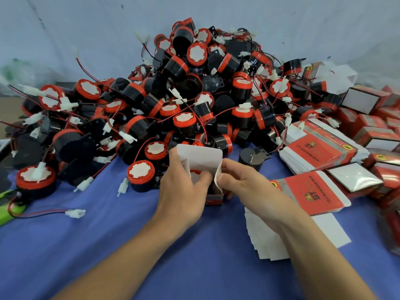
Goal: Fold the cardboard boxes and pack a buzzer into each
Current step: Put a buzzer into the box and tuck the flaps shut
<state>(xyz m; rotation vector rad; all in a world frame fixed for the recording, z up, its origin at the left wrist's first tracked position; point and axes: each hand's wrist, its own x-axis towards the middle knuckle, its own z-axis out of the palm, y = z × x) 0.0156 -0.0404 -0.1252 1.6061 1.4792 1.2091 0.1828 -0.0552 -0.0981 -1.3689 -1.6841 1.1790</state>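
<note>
Table (pixel 194 245): blue cover, lies under both grips.
Pile of buzzers (pixel 190 94): black and red, just beyond the grips.
Flat boxes (pixel 320 152): stacked near the right grip, on its right side.
Left grip (pixel 184 191): curled round the left side of the cardboard box, thumb at the opening.
Right grip (pixel 249 187): pinches the right side flap.
Cardboard box (pixel 201 156): upright between the two grips, top flap raised.
Buzzer (pixel 195 173): inside the box, beside the left thumb.

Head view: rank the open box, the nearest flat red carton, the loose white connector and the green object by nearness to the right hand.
1. Open box, pinched by the right hand.
2. Flat red carton, just right.
3. Loose white connector, left.
4. Green object, far left.
</note>
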